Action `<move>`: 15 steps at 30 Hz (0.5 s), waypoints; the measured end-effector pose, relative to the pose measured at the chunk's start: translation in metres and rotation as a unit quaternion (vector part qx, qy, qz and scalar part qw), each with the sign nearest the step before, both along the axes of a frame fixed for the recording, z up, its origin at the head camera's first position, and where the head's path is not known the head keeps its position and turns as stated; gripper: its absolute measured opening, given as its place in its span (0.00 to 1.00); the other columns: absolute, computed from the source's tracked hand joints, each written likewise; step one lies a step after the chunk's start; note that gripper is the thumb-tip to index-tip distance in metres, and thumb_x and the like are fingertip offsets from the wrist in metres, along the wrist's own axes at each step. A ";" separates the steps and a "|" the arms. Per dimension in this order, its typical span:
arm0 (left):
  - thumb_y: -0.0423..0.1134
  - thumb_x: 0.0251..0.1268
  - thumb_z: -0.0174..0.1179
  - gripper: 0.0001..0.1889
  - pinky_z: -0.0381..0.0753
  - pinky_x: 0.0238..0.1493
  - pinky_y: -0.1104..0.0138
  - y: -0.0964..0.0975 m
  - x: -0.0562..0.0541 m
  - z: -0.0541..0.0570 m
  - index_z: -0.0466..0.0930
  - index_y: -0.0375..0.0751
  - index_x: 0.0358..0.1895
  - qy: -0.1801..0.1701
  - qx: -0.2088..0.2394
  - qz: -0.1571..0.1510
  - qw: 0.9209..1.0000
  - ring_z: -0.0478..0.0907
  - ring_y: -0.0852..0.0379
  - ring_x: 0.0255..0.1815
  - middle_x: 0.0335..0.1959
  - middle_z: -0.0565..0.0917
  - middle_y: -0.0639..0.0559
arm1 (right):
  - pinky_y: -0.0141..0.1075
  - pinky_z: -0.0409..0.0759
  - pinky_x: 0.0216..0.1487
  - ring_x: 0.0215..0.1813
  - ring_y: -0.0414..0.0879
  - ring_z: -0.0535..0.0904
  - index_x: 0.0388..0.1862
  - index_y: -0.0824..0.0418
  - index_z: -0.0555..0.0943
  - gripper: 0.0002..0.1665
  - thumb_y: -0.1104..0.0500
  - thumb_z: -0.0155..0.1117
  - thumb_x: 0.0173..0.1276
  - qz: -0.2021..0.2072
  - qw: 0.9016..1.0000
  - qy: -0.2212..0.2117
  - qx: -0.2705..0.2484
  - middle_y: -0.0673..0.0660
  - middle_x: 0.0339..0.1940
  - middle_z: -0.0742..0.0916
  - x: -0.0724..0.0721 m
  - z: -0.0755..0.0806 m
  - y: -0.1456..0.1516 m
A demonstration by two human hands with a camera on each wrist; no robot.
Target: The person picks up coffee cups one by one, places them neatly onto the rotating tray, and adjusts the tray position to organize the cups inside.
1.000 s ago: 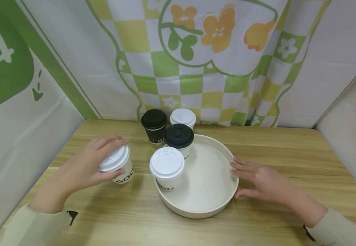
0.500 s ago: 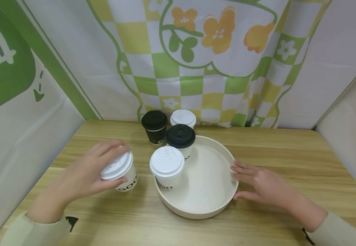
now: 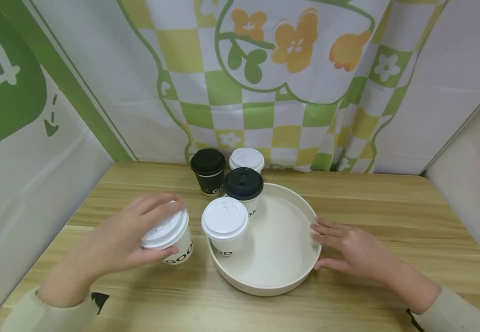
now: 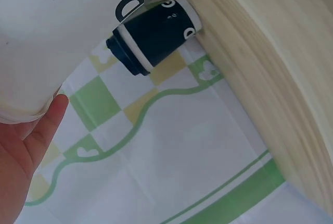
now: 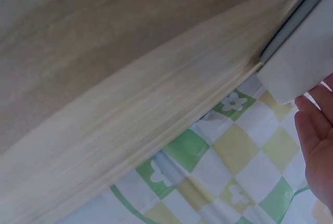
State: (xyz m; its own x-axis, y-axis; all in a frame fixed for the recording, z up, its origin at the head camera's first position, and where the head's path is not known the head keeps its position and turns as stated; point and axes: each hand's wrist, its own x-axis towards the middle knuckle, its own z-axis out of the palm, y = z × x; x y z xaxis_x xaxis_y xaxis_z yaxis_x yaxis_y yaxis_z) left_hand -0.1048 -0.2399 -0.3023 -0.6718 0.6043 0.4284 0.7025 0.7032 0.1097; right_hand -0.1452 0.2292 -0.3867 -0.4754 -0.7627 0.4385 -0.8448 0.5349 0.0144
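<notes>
Hands: cup gripped, tray seemingly touched.

Left hand holding white cup, dark cup, checkered cloth

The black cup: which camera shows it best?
The left wrist view: the black cup appears largest there, lid to base. The head view shows it smaller, partly hidden; the right wrist view doesn't show it.

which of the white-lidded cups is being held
The leftmost cup, gripped by the left hand; no hand touches the middle white-lidded cup or the back one.
</notes>
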 end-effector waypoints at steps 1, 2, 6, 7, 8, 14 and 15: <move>0.56 0.50 0.74 0.38 0.85 0.43 0.56 0.001 0.000 0.001 0.73 0.55 0.67 0.001 0.001 -0.004 1.000 0.75 0.52 0.59 0.62 0.77 0.52 | 0.47 0.86 0.47 0.59 0.57 0.83 0.50 0.63 0.87 0.38 0.31 0.64 0.59 0.000 1.000 0.000 -0.002 0.60 0.55 0.87 0.000 0.000 0.000; 0.57 0.50 0.73 0.37 0.85 0.43 0.57 0.003 0.001 0.002 0.73 0.55 0.67 0.002 0.001 -0.007 1.000 0.75 0.52 0.59 0.62 0.77 0.52 | 0.47 0.86 0.47 0.59 0.57 0.83 0.50 0.63 0.87 0.38 0.31 0.64 0.59 0.000 1.000 0.000 -0.003 0.60 0.55 0.87 0.000 0.000 0.000; 0.60 0.53 0.71 0.37 0.86 0.43 0.57 0.009 0.004 0.006 0.73 0.55 0.67 0.006 -0.001 -0.022 1.000 0.75 0.52 0.60 0.62 0.77 0.53 | 0.47 0.86 0.47 0.59 0.57 0.83 0.50 0.63 0.87 0.38 0.32 0.65 0.59 0.002 1.000 -0.002 -0.008 0.60 0.56 0.87 0.001 0.000 0.000; 0.60 0.53 0.71 0.36 0.86 0.43 0.57 0.010 0.005 0.007 0.73 0.55 0.67 0.007 -0.002 -0.026 1.000 0.74 0.52 0.60 0.62 0.77 0.53 | 0.47 0.86 0.47 0.59 0.57 0.83 0.50 0.63 0.87 0.38 0.32 0.65 0.59 0.002 1.000 -0.003 -0.009 0.60 0.56 0.87 0.001 0.000 0.000; 0.61 0.54 0.70 0.36 0.86 0.43 0.57 0.012 0.006 0.008 0.73 0.55 0.67 0.009 -0.004 -0.030 1.000 0.74 0.51 0.60 0.62 0.77 0.54 | 0.47 0.86 0.48 0.59 0.57 0.83 0.50 0.63 0.87 0.38 0.32 0.66 0.59 0.003 1.000 -0.004 -0.010 0.60 0.56 0.87 0.001 0.000 0.000; 0.62 0.55 0.69 0.37 0.85 0.46 0.57 0.021 0.010 0.011 0.73 0.53 0.67 0.009 -0.008 -0.055 0.998 0.73 0.52 0.61 0.63 0.76 0.54 | 0.47 0.86 0.47 0.59 0.57 0.83 0.50 0.63 0.87 0.37 0.32 0.66 0.58 0.002 1.000 -0.005 -0.016 0.60 0.56 0.87 0.001 0.000 -0.001; 0.62 0.56 0.68 0.37 0.85 0.47 0.57 0.023 0.011 0.012 0.73 0.53 0.67 0.008 -0.009 -0.059 0.998 0.74 0.52 0.61 0.63 0.76 0.54 | 0.47 0.86 0.47 0.59 0.57 0.83 0.50 0.63 0.87 0.37 0.32 0.66 0.58 0.002 1.000 -0.005 -0.016 0.60 0.56 0.87 0.001 -0.001 -0.001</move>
State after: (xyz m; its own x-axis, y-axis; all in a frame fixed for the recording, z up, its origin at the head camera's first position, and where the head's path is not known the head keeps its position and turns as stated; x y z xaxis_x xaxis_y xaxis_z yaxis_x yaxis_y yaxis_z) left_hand -0.0939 -0.2169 -0.2903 -0.5890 0.6860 0.4273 0.7817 0.6178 0.0856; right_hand -0.1441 0.2284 -0.3873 -0.4760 -0.7502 0.4589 -0.8472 0.5311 -0.0106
